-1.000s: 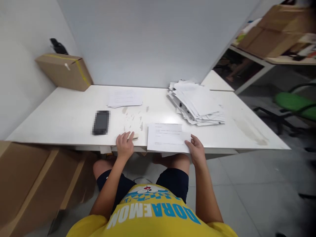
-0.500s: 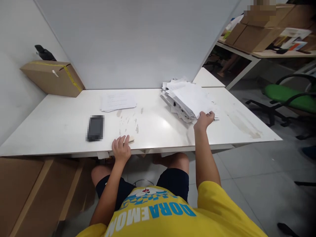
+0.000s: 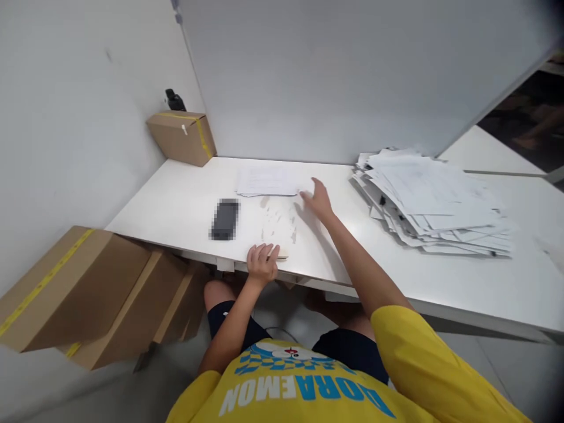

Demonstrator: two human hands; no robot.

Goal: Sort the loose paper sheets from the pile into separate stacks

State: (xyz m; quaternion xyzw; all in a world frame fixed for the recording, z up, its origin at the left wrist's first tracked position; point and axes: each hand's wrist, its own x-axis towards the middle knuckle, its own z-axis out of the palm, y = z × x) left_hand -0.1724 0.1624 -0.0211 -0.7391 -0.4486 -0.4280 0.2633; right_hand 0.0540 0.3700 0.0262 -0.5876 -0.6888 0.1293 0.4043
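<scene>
My left hand point(image 3: 261, 267) is at the desk's front edge, its fingers curled over a small flat beige object point(image 3: 282, 255). Only one end of that object shows, so its kind is unclear. My right hand point(image 3: 319, 202) is stretched out over the desk with thumb and fingers apart, holding nothing. Its fingertips are by the right edge of a thin stack of printed papers point(image 3: 267, 181). Further right lies a thick, uneven pile of papers point(image 3: 440, 197), with dark clips showing at some edges.
A blurred-out dark device point(image 3: 225, 220) lies on the white desk point(image 3: 176, 200), left of some smudges. One cardboard box point(image 3: 183, 138) stands in the back left corner, a black object point(image 3: 175, 100) behind it. Larger cardboard boxes point(image 3: 83, 288) stand at lower left. A partition point(image 3: 330, 82) rises behind.
My right hand has let go of the thick pile's top sheets and moved left to the thin stack. The view has turned left. My left hand stays on the beige object.
</scene>
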